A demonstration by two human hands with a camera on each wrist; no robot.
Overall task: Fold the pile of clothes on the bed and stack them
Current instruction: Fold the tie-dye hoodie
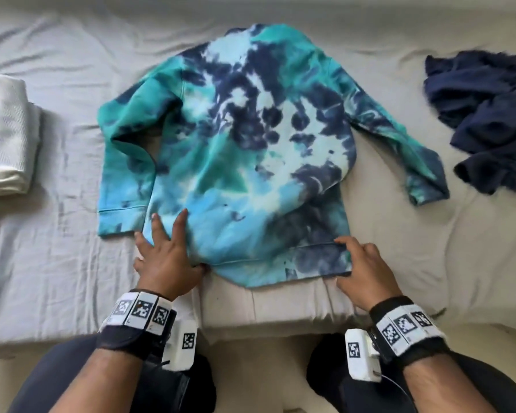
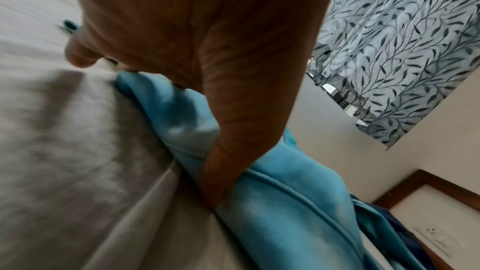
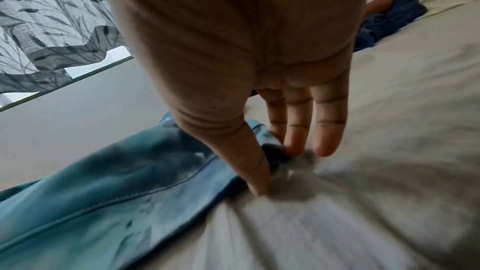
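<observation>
Both hands sit at the near hem of the sweatshirt (image 1: 236,144), which lies spread flat on the bed (image 1: 57,248) with its sleeves out to either side. Left hand (image 1: 164,254) lies over the hem's left corner with fingers spread across the fabric; the left wrist view shows its thumb tucked along the hem, so it looks like a light pinch rather than a firm grip. Right hand (image 1: 364,269) is at the right corner, fingers fairly straight, thumb and fingertips (image 3: 293,147) closing on the hem edge in the right wrist view.

The step in hand appears to be squaring the hem before folding. To do it well, both corners should be held evenly and drawn taut toward the bed's edge, so the body lies smooth. The left sleeve is doubled near the cuff and the right one trails away at an angle; each should be laid flat across the back before any lengthwise fold, or lumps will spoil the stack.

A folded white cloth (image 1: 3,138) lies at the left, the likely stack spot. A crumpled navy garment (image 1: 483,114) waits at the right, unfolded.
</observation>
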